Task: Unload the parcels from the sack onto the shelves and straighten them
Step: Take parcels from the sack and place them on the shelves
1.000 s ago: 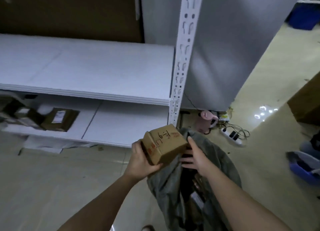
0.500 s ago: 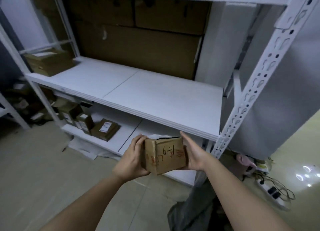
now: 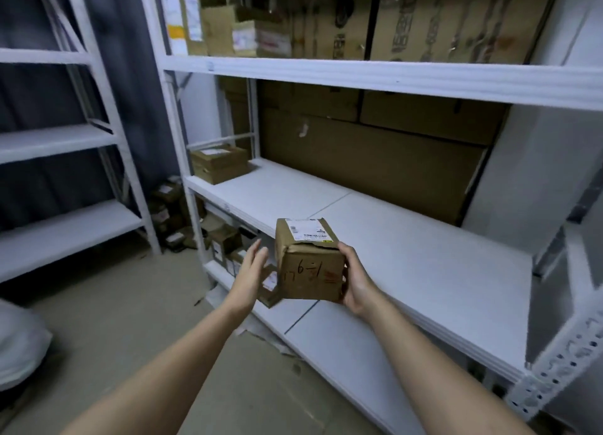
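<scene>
Right hand (image 3: 354, 279) gripping small brown cardboard parcel (image 3: 310, 265) over white middle shelf (image 3: 408, 255), left hand (image 3: 251, 268) open beside it, flat brown box (image 3: 218, 163) at shelf's far left, big cartons (image 3: 375, 160) behind

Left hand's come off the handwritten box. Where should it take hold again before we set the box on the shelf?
On the bare left side face of the cardboard box, coming in from the left. The right hand already clamps the opposite side, so a flat palm from the left hand squeezes it evenly. Stay below the top edge: the flap by the shipping label looks torn and crumpled.
</scene>
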Action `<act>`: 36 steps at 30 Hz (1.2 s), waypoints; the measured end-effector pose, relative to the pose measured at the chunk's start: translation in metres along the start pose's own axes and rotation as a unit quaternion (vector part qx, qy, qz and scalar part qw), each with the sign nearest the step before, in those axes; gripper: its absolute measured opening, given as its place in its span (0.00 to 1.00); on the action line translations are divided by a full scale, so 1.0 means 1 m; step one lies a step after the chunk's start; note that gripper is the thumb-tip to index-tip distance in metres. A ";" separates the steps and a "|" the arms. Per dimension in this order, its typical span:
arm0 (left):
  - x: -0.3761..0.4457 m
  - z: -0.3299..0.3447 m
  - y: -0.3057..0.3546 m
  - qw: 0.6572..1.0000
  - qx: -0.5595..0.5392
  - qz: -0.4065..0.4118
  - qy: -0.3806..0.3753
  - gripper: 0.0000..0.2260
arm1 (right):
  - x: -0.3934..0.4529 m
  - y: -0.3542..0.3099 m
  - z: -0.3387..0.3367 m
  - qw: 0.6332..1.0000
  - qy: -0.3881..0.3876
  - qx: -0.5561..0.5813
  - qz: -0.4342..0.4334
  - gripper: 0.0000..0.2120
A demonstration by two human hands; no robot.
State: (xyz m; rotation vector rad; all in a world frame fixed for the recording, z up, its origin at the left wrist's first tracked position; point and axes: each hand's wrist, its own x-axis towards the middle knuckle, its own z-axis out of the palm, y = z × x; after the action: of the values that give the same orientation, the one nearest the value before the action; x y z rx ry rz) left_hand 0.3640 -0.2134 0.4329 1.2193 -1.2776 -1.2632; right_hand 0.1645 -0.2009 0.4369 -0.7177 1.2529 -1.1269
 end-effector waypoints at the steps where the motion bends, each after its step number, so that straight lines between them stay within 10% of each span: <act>1: 0.002 -0.002 0.016 1.000 -0.013 -0.001 0.002 0.24 | 0.005 -0.008 0.011 1.000 -0.007 -0.005 -0.009 0.25; 16: 0.044 -0.028 0.176 0.980 -0.065 0.157 0.102 0.22 | 0.010 -0.161 0.134 0.956 -0.121 -0.084 -0.255 0.27; 26: 0.117 -0.074 0.271 0.973 -0.081 0.191 0.103 0.27 | 0.037 -0.253 0.196 0.891 -0.049 -0.081 -0.444 0.05; 36: 0.207 -0.137 0.335 0.964 -0.046 0.260 -0.026 0.15 | 0.083 -0.310 0.272 0.863 0.097 -0.069 -0.492 0.22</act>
State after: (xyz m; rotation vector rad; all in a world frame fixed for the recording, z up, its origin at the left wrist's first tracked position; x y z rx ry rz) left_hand 0.4738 -0.4373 0.7671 0.7172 -1.4412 -0.9573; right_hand 0.3417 -0.4221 0.7483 -1.4701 1.1330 -1.9817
